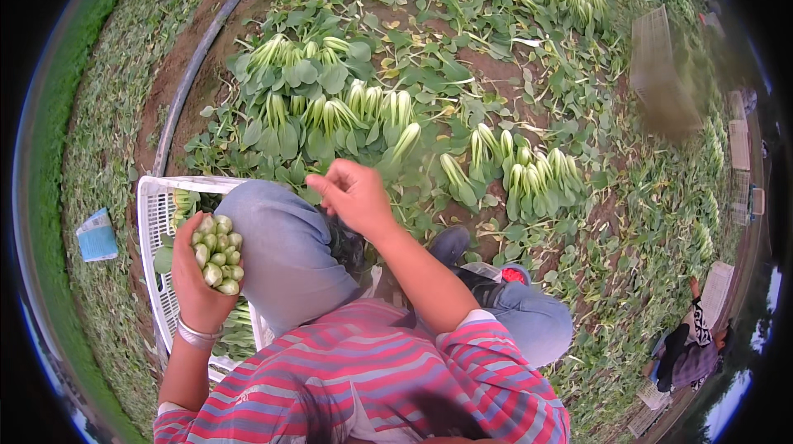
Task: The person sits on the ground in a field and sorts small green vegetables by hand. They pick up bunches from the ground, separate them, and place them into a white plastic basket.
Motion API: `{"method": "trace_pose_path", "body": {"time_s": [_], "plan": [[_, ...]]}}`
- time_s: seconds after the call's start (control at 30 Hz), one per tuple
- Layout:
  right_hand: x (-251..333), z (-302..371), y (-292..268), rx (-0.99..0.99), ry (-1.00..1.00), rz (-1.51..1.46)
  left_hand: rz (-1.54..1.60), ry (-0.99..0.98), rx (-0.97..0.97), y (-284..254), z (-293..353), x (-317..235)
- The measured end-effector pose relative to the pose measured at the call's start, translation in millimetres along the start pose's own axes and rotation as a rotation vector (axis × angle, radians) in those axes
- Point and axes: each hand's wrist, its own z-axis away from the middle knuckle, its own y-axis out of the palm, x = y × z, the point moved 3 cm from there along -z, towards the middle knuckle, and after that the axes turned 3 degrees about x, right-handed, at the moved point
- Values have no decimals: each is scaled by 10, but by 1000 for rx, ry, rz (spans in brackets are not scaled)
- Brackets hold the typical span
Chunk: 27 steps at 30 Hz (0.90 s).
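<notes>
My left hand (pixel 192 283) is wrapped round a bunch of bok choy (pixel 220 252), whose pale, rounded bases face up. It is beside my left knee, over a white plastic crate (pixel 151 237) with more greens inside. My right hand (pixel 357 199) is in the air just right of that knee, its fingers curled and the thumb near the index finger; whatever it holds, if anything, is hidden. Ahead of it, cut bok choy (pixel 330 113) lies in rows with the pale bases up. Another cluster of bok choy (pixel 537 178) lies to the right.
A grey hose (pixel 198 64) runs along bare soil at the left. A blue packet (pixel 97 236) lies left of the crate. At the upper right is a pale crate (pixel 652 52), partly blurred. Another person (pixel 694 353) is low at the far right near more crates.
</notes>
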Motion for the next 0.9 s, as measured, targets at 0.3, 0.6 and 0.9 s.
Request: {"method": "trace_pose_path", "body": {"time_s": [0.3, 0.6, 0.9], "plan": [[-2146, -640, -2855, -525, 340, 1359, -18, -82, 58, 274, -290, 171], [-1508, -1068, -3637, -952, 12, 926, 60, -174, 67, 452, -483, 200], [-265, -497, -3165, -538, 10, 444, 76, -152, 120, 131, -408, -1]]}}
